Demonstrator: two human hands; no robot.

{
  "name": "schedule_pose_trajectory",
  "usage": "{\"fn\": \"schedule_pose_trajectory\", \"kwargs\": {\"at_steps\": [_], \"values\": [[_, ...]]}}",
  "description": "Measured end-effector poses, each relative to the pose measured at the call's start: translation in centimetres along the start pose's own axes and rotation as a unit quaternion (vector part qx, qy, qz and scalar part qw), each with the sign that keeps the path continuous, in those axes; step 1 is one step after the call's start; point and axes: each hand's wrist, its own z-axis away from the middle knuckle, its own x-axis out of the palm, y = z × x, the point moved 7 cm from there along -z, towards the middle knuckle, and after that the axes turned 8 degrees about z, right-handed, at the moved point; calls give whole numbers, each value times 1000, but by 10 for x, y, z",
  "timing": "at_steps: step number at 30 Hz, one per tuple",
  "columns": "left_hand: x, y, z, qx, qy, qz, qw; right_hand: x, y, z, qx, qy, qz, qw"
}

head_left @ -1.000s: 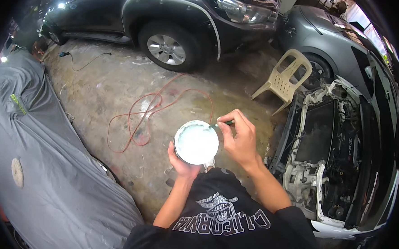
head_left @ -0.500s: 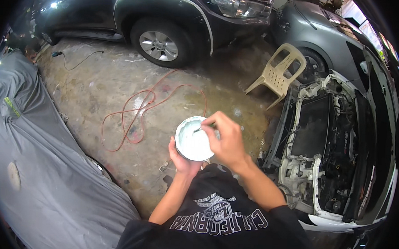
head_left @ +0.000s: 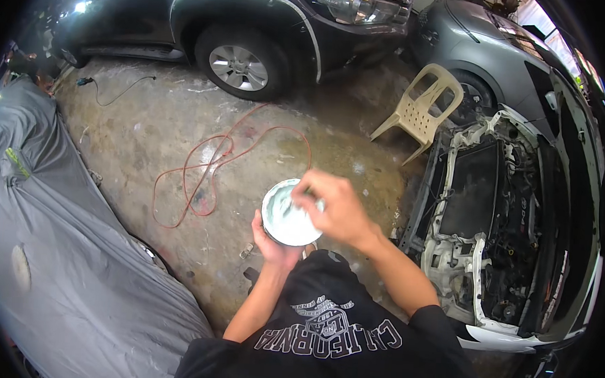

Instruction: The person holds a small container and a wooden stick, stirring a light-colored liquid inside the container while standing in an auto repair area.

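A round container of pale, thick, creamy material is held low in front of my body. My left hand is wrapped round its lower left side and underneath. My right hand is over the container's upper right part, its fingers closed on a small green stick dipping into the pale material. The stick is mostly hidden by those fingers and blurred.
A loosely looped red hose lies on the concrete floor. A covered vehicle is at left, a dark vehicle ahead. A beige plastic chair, grey car and open engine bay are at right.
My right hand has moved left, from the container's rim to over its inside, with the stick now in the material. The view has shifted slightly.
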Motion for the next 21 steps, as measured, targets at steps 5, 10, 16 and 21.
{"fn": "schedule_pose_trajectory", "kwargs": {"at_steps": [5, 10, 16, 21], "values": [[-5, 1, 0, 19, 20, -18, 999, 4, 2, -3, -33, -42, 31, 998], [-5, 4, 5, 47, 21, -65, 997, 5, -3, 9, -43, -93, 63, 993], [-7, -2, 0, 21, 33, -11, 999, 5, 8, 8, -40, -190, -66, 979], [-7, -2, 1, 20, 45, 3, 999, -4, 8, 10, -53, -101, -63, 991]]}}
